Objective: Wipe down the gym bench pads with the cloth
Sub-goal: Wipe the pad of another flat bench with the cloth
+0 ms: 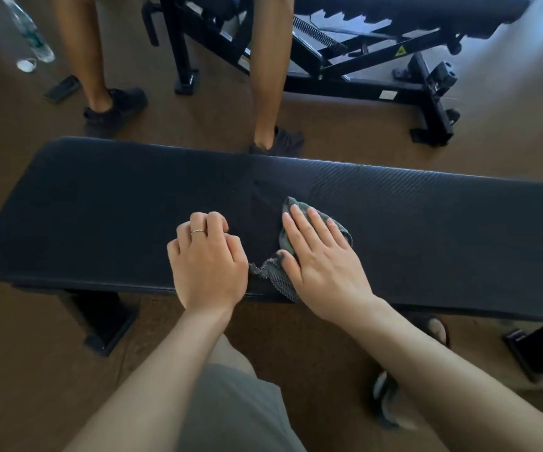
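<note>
A long black flat bench pad [100, 210] runs across the view from left to right. On its middle lies a grey-green cloth [271, 274], partly bunched, with one corner hanging over the near edge. My right hand [322, 256] lies flat on the cloth, fingers spread and pointing away from me, pressing it onto the pad. My left hand [206, 259] rests on the pad just left of the cloth, fingers curled under, a ring on one finger, holding nothing.
Another person's legs [268, 76] in dark shoes stand right behind the bench. A second black adjustable bench [361, 47] stands at the back right. A plastic bottle [27, 31] and a dark flat object [62, 88] lie on the brown floor at the back left.
</note>
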A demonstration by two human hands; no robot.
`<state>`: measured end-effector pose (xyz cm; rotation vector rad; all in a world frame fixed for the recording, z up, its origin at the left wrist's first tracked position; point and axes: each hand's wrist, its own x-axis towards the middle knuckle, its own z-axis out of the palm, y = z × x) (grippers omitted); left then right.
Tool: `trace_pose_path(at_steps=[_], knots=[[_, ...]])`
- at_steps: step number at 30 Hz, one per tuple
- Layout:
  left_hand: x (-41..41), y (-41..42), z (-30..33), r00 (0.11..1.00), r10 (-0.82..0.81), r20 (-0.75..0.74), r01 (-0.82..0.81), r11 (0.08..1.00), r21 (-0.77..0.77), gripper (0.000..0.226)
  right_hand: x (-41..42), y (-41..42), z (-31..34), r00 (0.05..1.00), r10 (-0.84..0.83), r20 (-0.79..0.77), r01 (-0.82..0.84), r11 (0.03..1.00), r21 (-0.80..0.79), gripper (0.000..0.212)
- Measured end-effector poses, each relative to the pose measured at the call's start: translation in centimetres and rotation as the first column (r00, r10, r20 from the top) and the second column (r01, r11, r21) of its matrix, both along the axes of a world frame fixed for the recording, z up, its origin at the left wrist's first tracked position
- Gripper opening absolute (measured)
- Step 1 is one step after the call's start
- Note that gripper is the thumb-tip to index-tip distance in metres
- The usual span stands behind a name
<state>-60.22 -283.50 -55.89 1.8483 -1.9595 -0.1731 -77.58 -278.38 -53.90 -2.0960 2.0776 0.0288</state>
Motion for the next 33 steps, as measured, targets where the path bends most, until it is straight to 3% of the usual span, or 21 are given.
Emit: trace_pose_path(at_steps=[5,10,13,19,23,29,33], knots=[[-0.1,0.0,-0.2,1.000,0.015,0.025,-0.015,1.000,0.004,0.012,1.7,-2.2,0.3,0.999,-0.016,0.035,0.017,1.000,-0.016,0.065],[0.0,-0.2,-0.3,0.998,0.063,-0.025,-0.063,0.998,0.001,0.020,4.7,-8.7,-0.3,0.978,0.199,0.064,-0.197,0.980,-0.035,0.063],[-0.1,-0.1,-0.3,0.998,0.065,-0.023,-0.064,0.998,0.003,0.016,2.6,-9.2,-0.3,0.969,0.235,0.079,-0.230,0.971,-0.068,0.060],[-0.3,0.0,-0.4,0.997,0.076,-0.019,-0.076,0.997,-0.009,0.021,-10.9,-7.5,-0.3,0.984,-0.180,0.007,0.180,0.982,-0.056,0.059],[-0.5,0.0,-0.5,0.996,0.088,-0.020,-0.088,0.996,-0.013,0.020,-7.9,-9.5,-0.7,0.959,-0.284,-0.004,0.284,0.958,-0.034,0.063],[-0.5,0.1,-0.3,0.995,0.096,-0.009,-0.096,0.995,-0.010,0.024,2.0,-16.2,-0.5,0.998,0.063,0.015,-0.061,0.992,-0.113,0.062],[-0.3,0.1,-0.3,0.997,0.074,-0.021,-0.074,0.997,-0.002,0.022,-1.9,-15.1,-0.7,0.995,0.088,0.041,-0.081,0.985,-0.154,0.060]])
